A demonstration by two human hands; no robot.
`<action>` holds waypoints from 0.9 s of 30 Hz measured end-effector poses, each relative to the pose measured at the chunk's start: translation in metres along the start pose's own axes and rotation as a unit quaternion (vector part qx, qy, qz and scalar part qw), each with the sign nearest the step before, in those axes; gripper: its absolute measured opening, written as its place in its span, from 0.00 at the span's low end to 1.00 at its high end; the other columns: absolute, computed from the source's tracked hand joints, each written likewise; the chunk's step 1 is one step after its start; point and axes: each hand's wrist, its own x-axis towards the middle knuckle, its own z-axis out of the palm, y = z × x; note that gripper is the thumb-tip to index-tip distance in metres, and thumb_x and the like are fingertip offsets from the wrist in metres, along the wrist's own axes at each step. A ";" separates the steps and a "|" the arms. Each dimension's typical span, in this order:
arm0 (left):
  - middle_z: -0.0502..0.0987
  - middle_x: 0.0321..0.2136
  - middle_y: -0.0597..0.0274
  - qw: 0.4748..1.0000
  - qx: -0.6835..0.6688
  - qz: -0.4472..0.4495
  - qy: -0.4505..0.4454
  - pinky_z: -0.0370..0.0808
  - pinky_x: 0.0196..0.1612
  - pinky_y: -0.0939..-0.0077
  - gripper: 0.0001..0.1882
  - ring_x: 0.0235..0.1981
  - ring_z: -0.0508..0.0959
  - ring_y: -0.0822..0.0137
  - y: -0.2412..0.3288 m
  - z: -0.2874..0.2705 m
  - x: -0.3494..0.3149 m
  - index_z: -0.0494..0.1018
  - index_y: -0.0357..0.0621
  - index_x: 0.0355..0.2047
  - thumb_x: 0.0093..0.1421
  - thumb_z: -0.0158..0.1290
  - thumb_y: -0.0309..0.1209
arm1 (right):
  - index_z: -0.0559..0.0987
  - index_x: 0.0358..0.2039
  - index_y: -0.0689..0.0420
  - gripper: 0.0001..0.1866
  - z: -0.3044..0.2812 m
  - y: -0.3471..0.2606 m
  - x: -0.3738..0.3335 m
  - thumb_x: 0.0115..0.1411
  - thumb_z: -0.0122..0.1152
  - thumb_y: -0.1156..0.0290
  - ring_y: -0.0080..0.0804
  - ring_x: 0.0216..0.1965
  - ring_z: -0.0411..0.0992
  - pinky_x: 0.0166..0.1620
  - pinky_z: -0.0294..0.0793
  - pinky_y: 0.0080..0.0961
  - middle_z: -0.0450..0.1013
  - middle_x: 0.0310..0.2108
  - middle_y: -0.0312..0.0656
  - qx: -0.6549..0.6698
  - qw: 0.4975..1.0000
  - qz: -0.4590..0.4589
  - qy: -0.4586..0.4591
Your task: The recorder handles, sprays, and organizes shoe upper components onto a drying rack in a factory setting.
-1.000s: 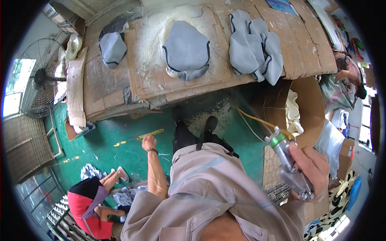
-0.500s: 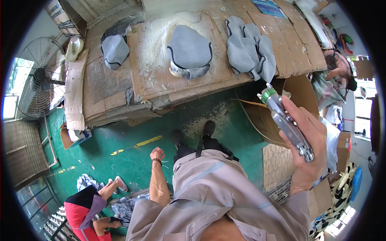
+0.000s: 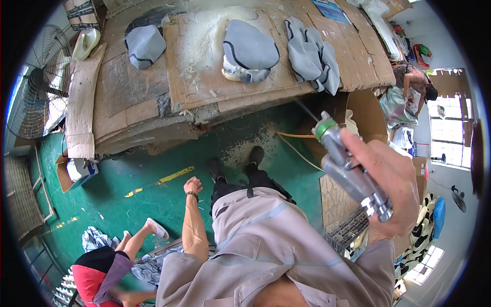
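Observation:
My right hand (image 3: 394,176) is closed round a metal spray gun (image 3: 350,166) with a green ring near its nozzle. A thin pale streak runs from the nozzle toward the table's front edge. My left hand (image 3: 192,185) hangs low over the floor, fingers curled in and nothing seen in them; a bracelet circles the wrist. On the cardboard-covered table (image 3: 199,77) a grey fabric piece with dark trim (image 3: 250,43) lies over a pale padded form (image 3: 240,74). Similar grey pieces (image 3: 312,56) are heaped to its right, and another grey piece (image 3: 145,46) lies to its left.
A large cardboard box (image 3: 365,117) stands under the table's right end, beside an orange hose (image 3: 296,135). At far left is a caged fan (image 3: 38,82). One person (image 3: 97,276) sits at lower left; another person (image 3: 417,82) bends at upper right. A wire basket (image 3: 348,230) is near my right side.
My right hand has drawn the spray gun nearer and turned it, and a pale streak now shows at its nozzle. The view has shifted slightly. My left hand stays low and curled.

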 end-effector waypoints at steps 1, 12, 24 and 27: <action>0.82 0.36 0.60 1.000 0.000 -0.006 0.001 0.82 0.32 0.65 0.14 0.32 0.82 0.66 -0.007 -0.004 0.000 0.78 0.44 0.50 0.64 0.55 0.28 | 0.77 0.58 0.64 0.33 0.001 -0.004 -0.002 0.47 0.62 0.75 0.35 0.26 0.73 0.30 0.69 0.28 0.73 0.25 0.44 -0.002 1.000 -0.021 -0.010; 0.83 0.35 0.64 0.997 0.010 0.070 -0.011 0.81 0.31 0.72 0.14 0.31 0.81 0.71 0.014 0.027 -0.014 0.79 0.46 0.49 0.63 0.57 0.31 | 0.73 0.60 0.64 0.37 -0.009 -0.020 -0.037 0.46 0.68 0.78 0.36 0.26 0.75 0.25 0.74 0.33 0.75 0.29 0.41 -0.030 0.992 -0.032 -0.120; 0.80 0.42 0.56 0.772 0.147 0.618 -0.004 0.74 0.51 0.65 0.16 0.46 0.78 0.57 0.319 0.256 -0.152 0.80 0.46 0.46 0.59 0.62 0.35 | 0.75 0.60 0.64 0.35 -0.028 0.095 -0.093 0.46 0.65 0.78 0.40 0.28 0.74 0.31 0.74 0.31 0.74 0.30 0.47 0.011 0.998 0.061 0.027; 0.76 0.53 0.58 0.568 0.292 0.765 0.082 0.67 0.59 0.55 0.20 0.59 0.71 0.55 0.389 0.317 -0.176 0.81 0.56 0.49 0.56 0.64 0.44 | 0.73 0.61 0.65 0.36 -0.034 0.127 -0.102 0.49 0.64 0.73 0.43 0.29 0.75 0.33 0.74 0.32 0.74 0.31 0.49 0.054 0.996 0.062 0.025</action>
